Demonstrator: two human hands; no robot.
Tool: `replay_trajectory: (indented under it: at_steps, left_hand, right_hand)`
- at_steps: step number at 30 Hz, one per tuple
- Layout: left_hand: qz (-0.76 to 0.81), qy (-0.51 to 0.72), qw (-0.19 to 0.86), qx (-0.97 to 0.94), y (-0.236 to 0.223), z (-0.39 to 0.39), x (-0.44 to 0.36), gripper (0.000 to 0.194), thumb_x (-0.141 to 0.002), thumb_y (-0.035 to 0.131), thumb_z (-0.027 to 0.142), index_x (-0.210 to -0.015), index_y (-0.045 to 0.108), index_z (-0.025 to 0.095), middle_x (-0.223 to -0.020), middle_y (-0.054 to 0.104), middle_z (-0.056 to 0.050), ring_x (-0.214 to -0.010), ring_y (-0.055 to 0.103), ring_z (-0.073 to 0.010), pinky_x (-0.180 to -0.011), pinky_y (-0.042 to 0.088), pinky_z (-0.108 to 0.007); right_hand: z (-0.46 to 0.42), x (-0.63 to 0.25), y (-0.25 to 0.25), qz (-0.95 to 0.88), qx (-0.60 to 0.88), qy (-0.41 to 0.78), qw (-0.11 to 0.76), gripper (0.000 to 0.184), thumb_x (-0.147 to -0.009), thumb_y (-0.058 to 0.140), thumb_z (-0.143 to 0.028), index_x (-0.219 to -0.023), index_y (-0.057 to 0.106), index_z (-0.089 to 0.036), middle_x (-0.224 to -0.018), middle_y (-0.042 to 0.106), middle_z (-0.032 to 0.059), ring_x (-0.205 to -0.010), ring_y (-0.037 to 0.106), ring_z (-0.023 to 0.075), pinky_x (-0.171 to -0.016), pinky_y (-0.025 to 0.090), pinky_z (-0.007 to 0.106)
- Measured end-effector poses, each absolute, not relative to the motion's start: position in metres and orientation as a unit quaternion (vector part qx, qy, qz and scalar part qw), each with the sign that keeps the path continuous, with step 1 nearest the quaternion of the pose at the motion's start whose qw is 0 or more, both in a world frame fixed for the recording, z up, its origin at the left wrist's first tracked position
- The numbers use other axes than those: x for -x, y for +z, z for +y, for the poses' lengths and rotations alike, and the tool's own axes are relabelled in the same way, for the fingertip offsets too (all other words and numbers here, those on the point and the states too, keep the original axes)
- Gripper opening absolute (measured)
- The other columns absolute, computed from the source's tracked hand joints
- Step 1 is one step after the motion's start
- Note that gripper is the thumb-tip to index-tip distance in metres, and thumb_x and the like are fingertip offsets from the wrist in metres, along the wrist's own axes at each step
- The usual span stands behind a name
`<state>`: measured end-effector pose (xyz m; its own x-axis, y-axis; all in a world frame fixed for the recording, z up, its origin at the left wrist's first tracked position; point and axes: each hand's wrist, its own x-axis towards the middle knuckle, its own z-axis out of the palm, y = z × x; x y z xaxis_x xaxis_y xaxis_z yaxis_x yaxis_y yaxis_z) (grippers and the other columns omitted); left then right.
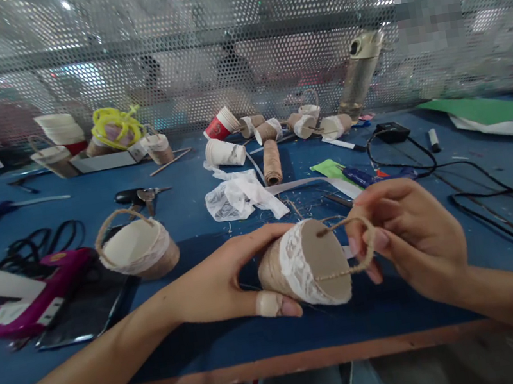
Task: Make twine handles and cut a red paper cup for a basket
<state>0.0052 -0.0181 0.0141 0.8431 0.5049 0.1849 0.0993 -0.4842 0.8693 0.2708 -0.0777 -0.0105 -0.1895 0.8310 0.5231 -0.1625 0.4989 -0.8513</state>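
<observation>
A small paper cup [292, 267], wrapped in brown twine with a band of white lace round its rim, lies tilted with its mouth to the right. My left hand [231, 280] is closed round its base end, a bandage on the thumb. A twine loop handle [366, 252] arches out of the cup's mouth, and my right hand [404, 233] pinches it between thumb and fingers. To the left stands a similar cup [164, 258] with lace and a twine handle. Beyond my hands lie crumpled white lace [240, 196] and a twine spool [272, 163].
A purple tool [64, 287] lies on a dark tablet-like slab [86, 316] at left, near keys [145, 196]. Several wrapped cups, a red paper cup stack [220, 123] and a bottle [361, 71] line the back, before a perforated metal screen [192, 33]. Black cables [491, 232] trail at right.
</observation>
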Motion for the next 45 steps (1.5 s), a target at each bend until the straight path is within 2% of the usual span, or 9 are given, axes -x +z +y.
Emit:
replay_trajectory:
  at_steps: [3, 8, 13, 17, 26, 32, 35, 39, 45]
  left_hand:
    - [0.208, 0.249, 0.444, -0.835, 0.0143, -0.0183, -0.0065, 0.073, -0.078, 0.090, 0.026, -0.142, 0.055, 0.021, -0.136, 0.070, -0.007, -0.125, 0.066, -0.0288, -0.112, 0.050, -0.037]
    - [0.228, 0.271, 0.386, -0.852, 0.0090, -0.0174, -0.0040, 0.078, -0.076, 0.093, 0.034, -0.143, 0.055, 0.023, -0.139, 0.068, -0.008, -0.127, 0.064, -0.0315, -0.115, 0.048, -0.041]
    - [0.218, 0.274, 0.377, -0.858, 0.0070, -0.0158, -0.0037, 0.077, -0.077, 0.092, 0.033, -0.144, 0.054, 0.026, -0.140, 0.068, -0.007, -0.127, 0.065, -0.0308, -0.112, 0.050, -0.039]
    - [0.212, 0.280, 0.369, -0.861, 0.0065, -0.0145, -0.0038, 0.077, -0.078, 0.092, 0.036, -0.144, 0.054, 0.027, -0.140, 0.067, -0.007, -0.127, 0.065, -0.0297, -0.112, 0.049, -0.038]
    - [0.212, 0.278, 0.376, -0.858, 0.0054, -0.0157, -0.0021, 0.077, -0.078, 0.090, 0.039, -0.145, 0.055, 0.025, -0.140, 0.068, -0.010, -0.126, 0.065, -0.0335, -0.113, 0.049, -0.045]
    - [0.213, 0.281, 0.384, -0.854, 0.0050, -0.0137, -0.0006, 0.080, -0.075, 0.093, 0.037, -0.145, 0.055, 0.028, -0.144, 0.065, -0.009, -0.130, 0.062, -0.0344, -0.117, 0.045, -0.047]
    - [0.206, 0.273, 0.390, -0.855, 0.0056, -0.0128, -0.0009, 0.077, -0.079, 0.088, 0.041, -0.146, 0.054, 0.025, -0.144, 0.065, -0.012, -0.130, 0.062, -0.0355, -0.115, 0.047, -0.047]
    - [0.204, 0.249, 0.374, -0.870, 0.0067, -0.0127, -0.0011, 0.076, -0.084, 0.083, 0.049, -0.148, 0.050, 0.025, -0.144, 0.064, -0.012, -0.129, 0.062, -0.0345, -0.113, 0.048, -0.045]
    - [0.214, 0.250, 0.336, -0.882, 0.0070, -0.0141, -0.0025, 0.073, -0.088, 0.077, 0.056, -0.147, 0.048, 0.026, -0.144, 0.063, -0.010, -0.129, 0.062, -0.0318, -0.113, 0.047, -0.042]
  right_hand:
    - [-0.0730, -0.2672, -0.0085, -0.599, 0.274, 0.419, 0.625, 0.008, -0.098, 0.070, -0.019, -0.095, 0.064, -0.024, -0.078, 0.070, -0.0035, -0.043, 0.060, 0.0051, -0.038, 0.047, 0.013]
    - [-0.0716, -0.2663, -0.0082, -0.609, 0.282, 0.434, 0.601, 0.020, -0.095, 0.075, -0.028, -0.080, 0.064, -0.020, -0.069, 0.070, -0.0028, -0.039, 0.058, 0.0050, -0.035, 0.048, 0.012]
    - [-0.0778, -0.2681, -0.0124, -0.632, 0.306, 0.425, 0.572, 0.004, -0.094, 0.075, -0.022, -0.092, 0.073, -0.022, -0.075, 0.077, -0.0003, -0.041, 0.062, 0.0070, -0.037, 0.053, 0.014]
    - [-0.0789, -0.2690, -0.0132, -0.623, 0.296, 0.434, 0.579, 0.012, -0.089, 0.080, -0.014, -0.091, 0.072, -0.023, -0.080, 0.079, -0.0006, -0.043, 0.065, 0.0083, -0.038, 0.054, 0.015]
    - [-0.0768, -0.2682, -0.0053, -0.638, 0.229, 0.473, 0.563, 0.015, -0.088, 0.079, -0.013, -0.082, 0.067, -0.021, -0.076, 0.075, 0.0010, -0.048, 0.066, 0.0099, -0.040, 0.053, 0.018]
    - [-0.0784, -0.2684, -0.0056, -0.665, 0.208, 0.446, 0.562, 0.027, -0.081, 0.079, 0.001, -0.091, 0.077, -0.024, -0.084, 0.078, 0.0036, -0.051, 0.068, 0.0122, -0.040, 0.058, 0.021]
    - [-0.0777, -0.2686, -0.0043, -0.685, 0.201, 0.425, 0.557, 0.027, -0.080, 0.081, 0.001, -0.093, 0.080, -0.023, -0.089, 0.079, 0.0054, -0.051, 0.070, 0.0125, -0.043, 0.061, 0.022]
    - [-0.0767, -0.2699, -0.0047, -0.701, 0.195, 0.433, 0.532, 0.020, -0.092, 0.073, -0.005, -0.099, 0.081, -0.021, -0.098, 0.080, 0.0093, -0.050, 0.073, 0.0117, -0.040, 0.057, 0.018]
    - [-0.0761, -0.2729, -0.0072, -0.689, 0.180, 0.492, 0.501, 0.035, -0.089, 0.076, -0.005, -0.119, 0.076, -0.024, -0.100, 0.080, 0.0086, -0.052, 0.074, 0.0123, -0.049, 0.061, 0.020]
